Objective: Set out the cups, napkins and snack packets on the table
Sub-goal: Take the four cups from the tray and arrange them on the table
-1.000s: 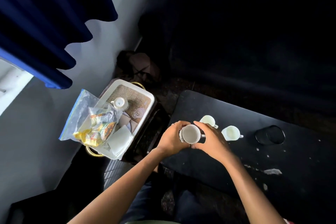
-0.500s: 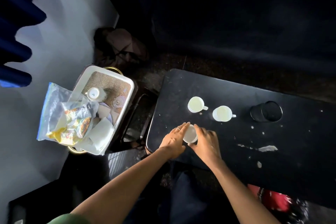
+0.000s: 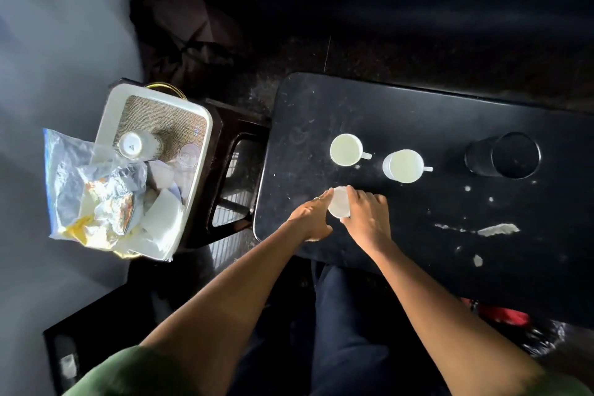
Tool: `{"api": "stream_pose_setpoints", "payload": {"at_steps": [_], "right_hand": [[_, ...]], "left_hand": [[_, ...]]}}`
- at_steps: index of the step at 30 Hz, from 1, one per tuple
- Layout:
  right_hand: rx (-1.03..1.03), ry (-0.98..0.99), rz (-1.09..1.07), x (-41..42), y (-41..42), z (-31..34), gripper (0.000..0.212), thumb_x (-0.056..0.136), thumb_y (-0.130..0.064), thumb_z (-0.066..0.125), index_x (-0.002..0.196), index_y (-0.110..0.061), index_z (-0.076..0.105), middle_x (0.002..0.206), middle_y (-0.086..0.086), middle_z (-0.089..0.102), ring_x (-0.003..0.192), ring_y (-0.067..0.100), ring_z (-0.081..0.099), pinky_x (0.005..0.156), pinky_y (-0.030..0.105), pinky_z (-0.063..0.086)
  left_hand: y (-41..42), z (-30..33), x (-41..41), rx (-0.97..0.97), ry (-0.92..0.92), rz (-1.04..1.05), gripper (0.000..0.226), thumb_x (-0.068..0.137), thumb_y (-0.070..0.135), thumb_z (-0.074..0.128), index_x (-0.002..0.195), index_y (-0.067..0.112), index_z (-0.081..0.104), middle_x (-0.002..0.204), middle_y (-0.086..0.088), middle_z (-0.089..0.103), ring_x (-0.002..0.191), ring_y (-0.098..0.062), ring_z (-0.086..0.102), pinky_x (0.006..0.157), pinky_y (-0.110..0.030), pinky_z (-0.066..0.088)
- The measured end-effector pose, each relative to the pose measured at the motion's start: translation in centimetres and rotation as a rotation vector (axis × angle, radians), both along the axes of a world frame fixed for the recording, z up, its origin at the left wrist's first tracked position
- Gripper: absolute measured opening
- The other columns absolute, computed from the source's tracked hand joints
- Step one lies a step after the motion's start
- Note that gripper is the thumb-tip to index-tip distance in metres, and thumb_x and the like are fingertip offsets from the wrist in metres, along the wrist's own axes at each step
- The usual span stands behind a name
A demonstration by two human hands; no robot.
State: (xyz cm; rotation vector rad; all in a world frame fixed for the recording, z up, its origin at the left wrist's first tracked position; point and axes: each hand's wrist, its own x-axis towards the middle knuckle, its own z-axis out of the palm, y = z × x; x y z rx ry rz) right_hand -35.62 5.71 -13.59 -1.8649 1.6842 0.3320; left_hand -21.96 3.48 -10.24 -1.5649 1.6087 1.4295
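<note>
A white cup (image 3: 339, 206) stands on the black table (image 3: 418, 119) near its front left corner, held between both hands. My left hand (image 3: 311, 219) lies against its left side and my right hand (image 3: 366, 219) curls round its right side. Two more white cups (image 3: 345, 149) (image 3: 403, 165) stand upright behind it, handles to the right. Left of the table, a white tray (image 3: 154, 96) holds an upturned cup (image 3: 130, 145), a clear glass (image 3: 189, 154), white napkins (image 3: 164, 212) and a clear bag of snack packets (image 3: 96, 199).
A black tumbler (image 3: 503, 154) stands at the table's right. White scraps and crumbs (image 3: 496, 229) lie on the table's front right. The tray rests on a dark stool (image 3: 231, 170). A grey wall runs along the left. A red object (image 3: 501, 315) lies below the table edge.
Both hands have lowered the cup from the air down to the table's front left and still hold it there. The camera view has shifted right and down.
</note>
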Motion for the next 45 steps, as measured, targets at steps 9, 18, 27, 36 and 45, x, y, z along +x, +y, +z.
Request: {"api": "stream_pose_setpoints", "payload": {"at_steps": [9,18,27,36,45], "right_hand": [[0.068,0.022,-0.044,-0.1,0.1,-0.1,0.078,0.082,-0.032,0.066,0.145,-0.012,0.024,0.142,0.004,0.045,0.126,0.021,0.047,0.103,0.037,0.034],[-0.123,-0.001,0.001,2.5,0.8,3.6,0.025,0.08,-0.016,0.064,0.105,-0.014,0.065,0.104,0.004,0.066,0.097,0.025,0.061,0.078,0.039,0.047],[0.061,-0.173,0.214,11.0,-0.5,4.5,0.022,0.087,-0.015,0.047,0.101,-0.02,0.064,0.104,-0.006,0.07,0.1,0.017,0.062,0.08,0.031,0.046],[-0.044,-0.289,0.369,25.6,-7.1,6.5,0.023,0.088,-0.014,0.047,0.107,-0.015,0.06,0.109,0.003,0.063,0.101,0.024,0.059,0.08,0.034,0.045],[-0.074,-0.151,0.537,38.5,-12.9,7.0,0.067,0.081,-0.004,0.059,0.139,-0.019,0.029,0.141,0.013,0.031,0.124,0.036,0.037,0.096,0.049,0.04]], "left_hand": [[0.0,-0.3,-0.9,0.0,-0.001,-0.009,0.082,0.091,0.016,0.055,0.152,0.015,0.001,0.161,-0.002,0.011,0.143,-0.022,0.029,0.11,-0.037,0.036],[1.0,1.5,1.9,-0.207,0.071,0.353,0.043,0.091,0.018,0.051,0.133,0.024,0.046,0.134,-0.002,0.05,0.117,-0.02,0.053,0.1,-0.034,0.044],[2.9,2.1,13.4,-0.305,0.028,0.964,0.032,0.084,0.011,0.053,0.112,0.022,0.062,0.114,0.003,0.065,0.085,-0.012,0.061,0.082,-0.024,0.047],[1.0,1.8,26.3,-0.425,0.135,1.525,0.037,0.088,0.007,0.058,0.125,0.008,0.053,0.121,-0.006,0.06,0.103,-0.019,0.057,0.091,-0.03,0.046],[-1.2,2.8,30.1,-0.237,0.482,1.566,0.045,0.089,-0.007,0.04,0.133,0.003,0.045,0.116,0.001,0.056,0.091,-0.003,0.055,0.064,0.0,0.043]]}}
